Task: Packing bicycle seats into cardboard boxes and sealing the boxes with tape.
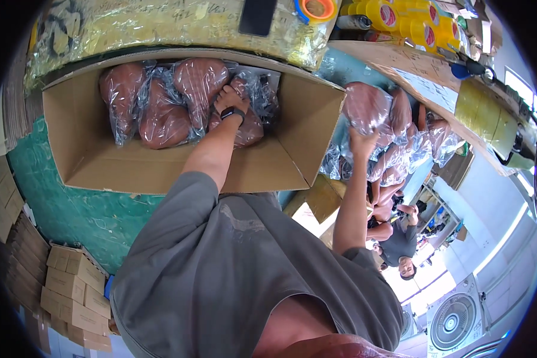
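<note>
My left hand (228, 100), with a dark watch on its wrist, reaches into an open cardboard box (107, 166). Its fingers are closed over the narrow upper part of a brown, smooth, rounded piece in a clear plastic bag (249, 128). Beside it in the box lie more such bagged brown pieces (168, 122), side by side. Off the box's right end, my right hand (363, 143) grips the lower end of another bagged brown piece (366, 107); part of the grip is hidden by plastic.
More bagged brown pieces (394, 158) are heaped on the right. Behind the box lies a large yellow taped bundle (161, 30) with a dark phone (258, 17) and a tape roll (316, 8) on it. Small cartons (77, 274) are stacked lower left. A person (400, 244) is farther off, right.
</note>
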Motion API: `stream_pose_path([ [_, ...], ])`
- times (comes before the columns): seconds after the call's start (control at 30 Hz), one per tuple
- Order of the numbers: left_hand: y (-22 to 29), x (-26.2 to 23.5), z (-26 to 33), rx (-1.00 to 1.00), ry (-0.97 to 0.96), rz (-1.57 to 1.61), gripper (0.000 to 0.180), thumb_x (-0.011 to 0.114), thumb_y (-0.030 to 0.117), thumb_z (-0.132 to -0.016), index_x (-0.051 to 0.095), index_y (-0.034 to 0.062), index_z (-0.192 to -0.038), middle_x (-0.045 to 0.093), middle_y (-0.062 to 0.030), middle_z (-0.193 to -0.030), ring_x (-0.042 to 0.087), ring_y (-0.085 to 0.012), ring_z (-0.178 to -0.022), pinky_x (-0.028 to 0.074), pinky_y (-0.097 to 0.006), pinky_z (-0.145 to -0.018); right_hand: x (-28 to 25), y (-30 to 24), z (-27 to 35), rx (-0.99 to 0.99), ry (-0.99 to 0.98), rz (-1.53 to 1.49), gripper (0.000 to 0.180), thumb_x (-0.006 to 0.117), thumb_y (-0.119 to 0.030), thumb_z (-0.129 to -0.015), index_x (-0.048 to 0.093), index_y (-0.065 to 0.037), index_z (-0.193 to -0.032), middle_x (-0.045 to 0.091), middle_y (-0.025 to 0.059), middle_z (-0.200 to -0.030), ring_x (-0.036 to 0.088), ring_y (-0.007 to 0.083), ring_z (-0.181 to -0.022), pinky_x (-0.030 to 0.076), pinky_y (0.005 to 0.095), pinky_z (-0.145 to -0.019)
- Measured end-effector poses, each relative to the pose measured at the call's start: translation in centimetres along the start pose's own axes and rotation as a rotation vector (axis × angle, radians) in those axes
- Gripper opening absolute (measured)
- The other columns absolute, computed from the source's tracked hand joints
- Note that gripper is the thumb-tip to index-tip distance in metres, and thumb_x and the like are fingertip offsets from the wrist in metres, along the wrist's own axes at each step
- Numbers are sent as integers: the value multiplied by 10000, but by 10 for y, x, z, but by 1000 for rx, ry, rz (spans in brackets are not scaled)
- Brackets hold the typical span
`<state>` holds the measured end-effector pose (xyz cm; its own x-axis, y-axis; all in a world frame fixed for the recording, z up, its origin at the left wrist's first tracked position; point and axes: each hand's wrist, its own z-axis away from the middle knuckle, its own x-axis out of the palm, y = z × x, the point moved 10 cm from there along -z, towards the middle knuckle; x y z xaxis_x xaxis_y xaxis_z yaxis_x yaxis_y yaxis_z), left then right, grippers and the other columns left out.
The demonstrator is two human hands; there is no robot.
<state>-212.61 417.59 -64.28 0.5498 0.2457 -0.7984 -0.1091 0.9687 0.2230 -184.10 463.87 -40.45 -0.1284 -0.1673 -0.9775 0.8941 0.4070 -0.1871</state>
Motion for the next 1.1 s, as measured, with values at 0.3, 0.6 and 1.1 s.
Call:
stream_pose_path([
  [0.3,-55,-28,13,157,-151,230,1152,856,643,-894,374,-30,-1695,491,-314,-1694,494,-488,-1562,441,-537,-1286,-65,-228,249,-22,-675,-622,870,972,-170,-775,600,-1,-1543,742,150,-1341,709,284,-1255,545,423,-1101],
  [0.6,-146,-246,149,700,-300,26,849,830,357,-987,459,38,-1681,655,-307,-1500,648,-504,-1363,517,-531,-1193,281,-179,182,192,-420,-218,867,921,-365,-834,555,-42,-1551,776,239,-1369,745,477,-1263,565,553,-1124],
  [1.1,-38,-251,239,1204,-745,11,597,752,180,-1078,561,-43,-1598,729,-246,-1440,710,-358,-1321,550,-453,-1141,-207,-217,394,-120,244,-825,419,837,-264,-948,771,-118,-1335,807,166,-1135,770,389,-1061,601,520,-938],
])
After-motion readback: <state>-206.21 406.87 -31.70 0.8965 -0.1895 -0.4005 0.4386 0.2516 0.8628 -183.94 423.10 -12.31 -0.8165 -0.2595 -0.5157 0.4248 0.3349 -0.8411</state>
